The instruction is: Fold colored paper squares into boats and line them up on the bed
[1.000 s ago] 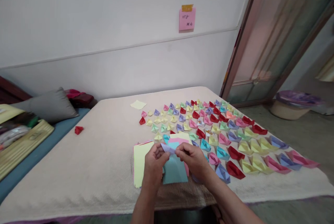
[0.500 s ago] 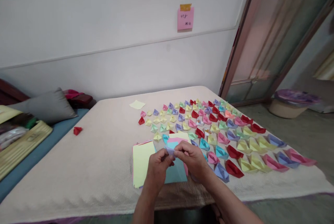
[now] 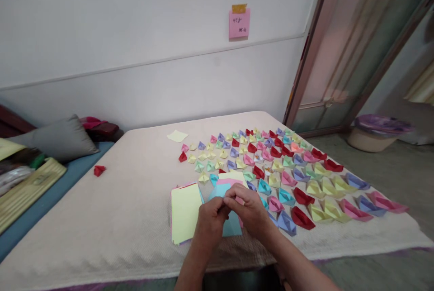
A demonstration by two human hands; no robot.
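Note:
My left hand (image 3: 210, 219) and my right hand (image 3: 250, 206) meet with fingertips pinched together above the paper sheets. The small folded purple paper that showed between them a moment ago is now hidden behind the fingers. Beneath my hands lie a blue sheet (image 3: 233, 226) and a pale yellow sheet (image 3: 233, 176), with pink paper between. A stack of paper with a yellow sheet on top (image 3: 185, 215) lies left of my left hand. Folded paper boats in several colours, such as a red boat (image 3: 302, 218) and a purple boat (image 3: 287, 223), stand in rows right of my hands.
A cream cloth (image 3: 135, 200) covers the low surface. On it sit a lone red folded paper (image 3: 99, 171) and a loose yellow sheet (image 3: 177, 135). A grey pillow (image 3: 64, 139) lies at left. A pink note (image 3: 239, 24) is taped on the wall. A lined bin (image 3: 373, 139) stands right.
My fingertips have come closer together and turned, covering the small purple paper that showed between them. The sheets and boats lie as before; the view has shifted slightly.

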